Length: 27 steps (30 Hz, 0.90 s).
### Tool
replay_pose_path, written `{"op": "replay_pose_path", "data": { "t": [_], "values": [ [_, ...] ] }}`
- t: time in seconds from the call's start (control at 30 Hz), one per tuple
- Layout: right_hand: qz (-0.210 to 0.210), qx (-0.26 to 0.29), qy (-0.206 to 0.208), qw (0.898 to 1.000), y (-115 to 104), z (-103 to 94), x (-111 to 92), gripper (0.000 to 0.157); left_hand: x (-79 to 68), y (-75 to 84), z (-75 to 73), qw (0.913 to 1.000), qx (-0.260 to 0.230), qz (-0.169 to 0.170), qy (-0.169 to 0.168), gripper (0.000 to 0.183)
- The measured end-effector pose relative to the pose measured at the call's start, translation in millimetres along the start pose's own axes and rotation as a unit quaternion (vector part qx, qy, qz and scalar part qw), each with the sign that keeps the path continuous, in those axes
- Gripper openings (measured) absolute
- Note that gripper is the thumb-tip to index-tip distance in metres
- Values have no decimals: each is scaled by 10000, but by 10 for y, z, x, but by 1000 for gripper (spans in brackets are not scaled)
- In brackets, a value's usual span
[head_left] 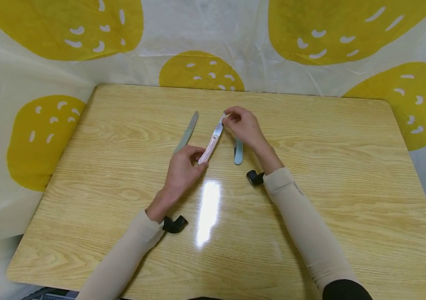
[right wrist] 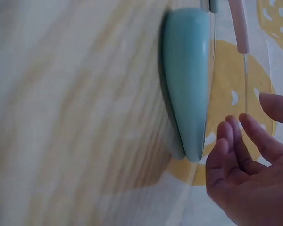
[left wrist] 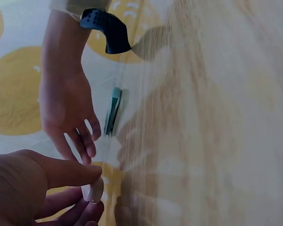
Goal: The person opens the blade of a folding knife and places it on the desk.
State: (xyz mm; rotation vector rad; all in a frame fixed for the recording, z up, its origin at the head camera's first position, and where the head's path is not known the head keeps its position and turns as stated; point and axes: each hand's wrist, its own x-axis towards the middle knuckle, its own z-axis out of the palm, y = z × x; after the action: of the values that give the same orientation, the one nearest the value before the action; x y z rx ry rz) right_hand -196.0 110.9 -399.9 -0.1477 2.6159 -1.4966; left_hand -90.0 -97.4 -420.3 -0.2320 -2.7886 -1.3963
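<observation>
My left hand (head_left: pixel 185 168) holds the pink handle of a folding knife (head_left: pixel 210 148) between thumb and fingers. The knife's blade stands unfolded, slanting up toward my right hand (head_left: pixel 246 127). In the right wrist view, the index fingertip of that hand is right at the blade's tip, while its thumb (right wrist: pixel 276 109) stands a little apart from the blade. A light blue folding knife (head_left: pixel 238 152) lies folded on the table, below the right hand. Left of the pink knife lies a green folding knife (head_left: pixel 187 135) with its blade out, its lower end hidden behind the left hand.
The knives are over a wood-grain table (head_left: pixel 123 200) with rounded corners. A white cloth with yellow shapes (head_left: pixel 201 68) hangs along its back and left sides. Black wrist mounts (head_left: pixel 175 224) stick out from both sleeves, and a bright reflection crosses the table's middle.
</observation>
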Motion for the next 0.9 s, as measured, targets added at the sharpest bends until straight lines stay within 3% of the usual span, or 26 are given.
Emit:
{"op": "replay_pose_path", "data": {
  "t": [0.63, 0.9],
  "values": [
    [-130, -1038, -731, 9918, 4, -2, 129, 46, 31, 7, 30, 9981, 612, -104, -58, 30],
    [-137, -1772, -905, 9799, 20, 26, 192, 47, 39, 15, 50, 9978, 614, -221, -127, 30]
  ]
}}
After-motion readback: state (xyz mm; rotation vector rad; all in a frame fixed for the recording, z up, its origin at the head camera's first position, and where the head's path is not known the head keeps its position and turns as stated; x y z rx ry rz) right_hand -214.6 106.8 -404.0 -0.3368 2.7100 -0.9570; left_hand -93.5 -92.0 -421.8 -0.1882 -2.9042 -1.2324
